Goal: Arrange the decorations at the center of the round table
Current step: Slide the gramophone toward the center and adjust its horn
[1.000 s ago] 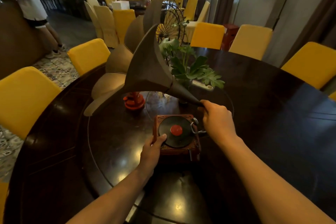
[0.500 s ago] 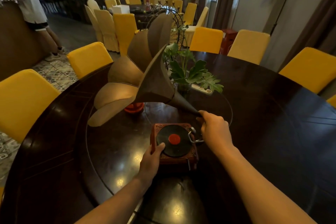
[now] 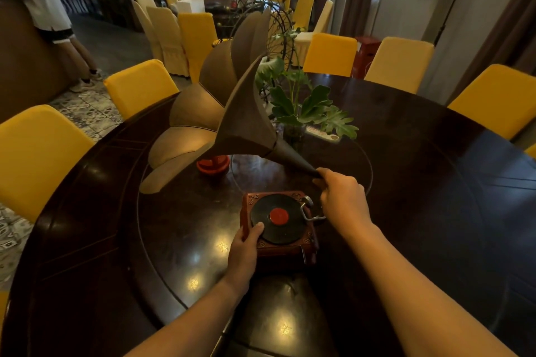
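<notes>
A toy gramophone stands on the inner disc of the dark round table (image 3: 435,182). Its red-brown box (image 3: 285,245) carries a black record with a red label (image 3: 279,216). My left hand (image 3: 246,243) grips the box's near left corner, thumb on the record's edge. My right hand (image 3: 343,201) is closed around the thin end of the big brown horn (image 3: 232,113), which flares up and to the left. Behind stand a green leafy plant (image 3: 304,107) in a glass vase, a red round base (image 3: 213,164) partly hidden by the horn, and a black wire wheel (image 3: 278,29).
Yellow-covered chairs (image 3: 139,87) ring the table on the left, back and right. A white flat object (image 3: 322,133) lies by the vase. A person (image 3: 49,9) stands at the far left near a brown counter. More tables and chairs fill the back of the room.
The view has drawn back and down a little, so the gramophone sits lower in frame. The horn now stands more upright. Both hands keep their hold.
</notes>
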Available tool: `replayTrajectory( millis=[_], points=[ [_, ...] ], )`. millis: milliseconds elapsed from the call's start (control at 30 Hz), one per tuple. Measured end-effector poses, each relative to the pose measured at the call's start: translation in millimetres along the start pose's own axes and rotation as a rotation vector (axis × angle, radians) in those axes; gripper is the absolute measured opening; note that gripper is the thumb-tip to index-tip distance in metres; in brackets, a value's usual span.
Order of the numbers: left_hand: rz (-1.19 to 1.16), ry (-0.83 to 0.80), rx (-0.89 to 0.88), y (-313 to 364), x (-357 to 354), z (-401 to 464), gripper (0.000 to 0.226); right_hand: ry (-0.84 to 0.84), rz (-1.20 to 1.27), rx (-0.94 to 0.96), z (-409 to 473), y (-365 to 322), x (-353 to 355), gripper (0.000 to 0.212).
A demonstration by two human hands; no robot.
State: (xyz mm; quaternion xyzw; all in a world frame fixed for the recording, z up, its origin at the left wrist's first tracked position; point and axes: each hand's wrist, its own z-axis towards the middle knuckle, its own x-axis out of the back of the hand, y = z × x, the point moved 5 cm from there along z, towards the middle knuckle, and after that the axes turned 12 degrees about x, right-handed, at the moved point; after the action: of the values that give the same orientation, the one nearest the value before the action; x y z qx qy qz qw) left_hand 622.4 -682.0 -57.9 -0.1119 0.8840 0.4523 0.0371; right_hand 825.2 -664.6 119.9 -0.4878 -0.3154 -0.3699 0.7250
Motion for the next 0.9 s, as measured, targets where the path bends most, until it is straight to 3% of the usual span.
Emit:
replayTrajectory(
  millis=[200, 267, 333, 533, 900],
  points=[
    [0.010, 0.022, 0.059, -2, -6, -6, 0.041, -0.019, 0.008, -0.015, 3, 5, 0, 0.044],
    [0.096, 0.086, 0.087, -4, -5, -9, 0.050, -0.020, 0.006, -0.015, 4, 6, 1, 0.043],
    [0.179, 0.154, 0.107, -3, -3, -14, 0.044, -0.028, 0.008, -0.013, 6, 6, 0, 0.043],
    [0.364, 0.213, 0.104, 3, -9, -17, 0.047, -0.039, -0.003, 0.001, 11, 6, -1, 0.043],
    [0.412, 0.203, 0.096, -1, -28, -27, 0.061, -0.036, -0.026, 0.022, 15, 13, 3, 0.039]
  ],
)
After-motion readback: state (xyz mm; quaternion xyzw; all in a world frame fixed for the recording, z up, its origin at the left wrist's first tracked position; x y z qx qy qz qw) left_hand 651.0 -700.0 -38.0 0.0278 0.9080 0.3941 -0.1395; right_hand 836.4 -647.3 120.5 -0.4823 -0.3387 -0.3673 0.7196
